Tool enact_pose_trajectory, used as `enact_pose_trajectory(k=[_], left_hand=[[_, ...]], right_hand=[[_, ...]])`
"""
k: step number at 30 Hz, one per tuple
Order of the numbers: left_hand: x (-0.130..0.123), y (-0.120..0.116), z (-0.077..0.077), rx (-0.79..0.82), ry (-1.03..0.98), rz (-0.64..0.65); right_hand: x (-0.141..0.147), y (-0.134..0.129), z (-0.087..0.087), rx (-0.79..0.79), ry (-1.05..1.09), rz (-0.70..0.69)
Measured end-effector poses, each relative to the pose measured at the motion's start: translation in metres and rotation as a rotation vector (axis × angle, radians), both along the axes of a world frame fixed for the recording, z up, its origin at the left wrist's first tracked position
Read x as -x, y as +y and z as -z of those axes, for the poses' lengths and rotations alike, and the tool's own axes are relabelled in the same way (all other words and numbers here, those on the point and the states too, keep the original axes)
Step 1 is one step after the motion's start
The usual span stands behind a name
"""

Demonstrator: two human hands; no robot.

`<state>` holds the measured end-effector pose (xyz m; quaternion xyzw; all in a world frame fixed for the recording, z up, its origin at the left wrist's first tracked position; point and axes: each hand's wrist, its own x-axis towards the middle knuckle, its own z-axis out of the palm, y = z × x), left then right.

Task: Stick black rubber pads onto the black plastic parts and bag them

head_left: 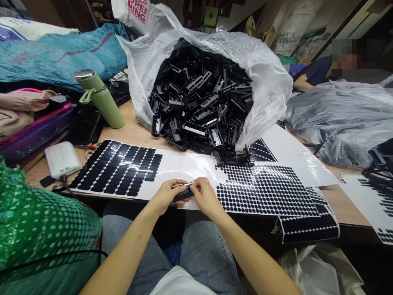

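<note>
Fingers (177, 181) of the left hand (164, 197) are clamped around a small black plastic part (183, 194), with a thin shiny strip or tool lying along its top, too small to name. Right-hand fingertips pinch together at the part's other end; whether they grip anything else cannot be told. They cover some of the part, which is held above the table's front edge, between a sheet of black oblong stickers (115, 170) and a sheet of black round dots (264, 190). Left of these are a white power bank (63, 159), red-handled scissors (89, 151) and a green flask (102, 102). Behind the sheets, a big clear plastic bag (270, 90) gapes open, heaped with black parts (202, 98), some spilling over its lip. Another bag (334, 114) sits at right, near another person (313, 73).
</note>
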<state>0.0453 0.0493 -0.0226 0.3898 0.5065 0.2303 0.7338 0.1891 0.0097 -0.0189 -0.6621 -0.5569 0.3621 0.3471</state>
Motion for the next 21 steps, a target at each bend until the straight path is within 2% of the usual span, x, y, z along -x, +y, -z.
enact_pose_trajectory(k=[7,11,13,15,17,18,21], left_hand=[[-0.001,0.0,-0.003,-0.013,0.013,-0.012],[-0.003,0.0,-0.003,-0.018,0.027,-0.021],[-0.003,-0.002,-0.004,-0.018,0.023,-0.013],[0.0,-0.003,-0.006,-0.026,0.008,-0.02],[0.009,0.002,-0.01,-0.075,-0.001,-0.097],[0.016,0.009,-0.013,-0.121,0.002,-0.175],[0.045,0.046,-0.024,-0.324,0.066,-0.511]], right_hand=[[0.004,-0.002,0.005,-0.081,-0.063,0.03],[-0.019,0.015,0.006,-0.133,-0.27,0.249],[-0.034,0.027,0.005,-0.06,-0.409,0.342],[-0.045,0.039,0.004,0.076,-0.485,0.354],[-0.05,0.046,0.004,0.177,-0.499,0.35],[-0.051,0.049,0.004,0.2,-0.493,0.353],[-0.049,0.052,0.003,0.228,-0.48,0.386]])
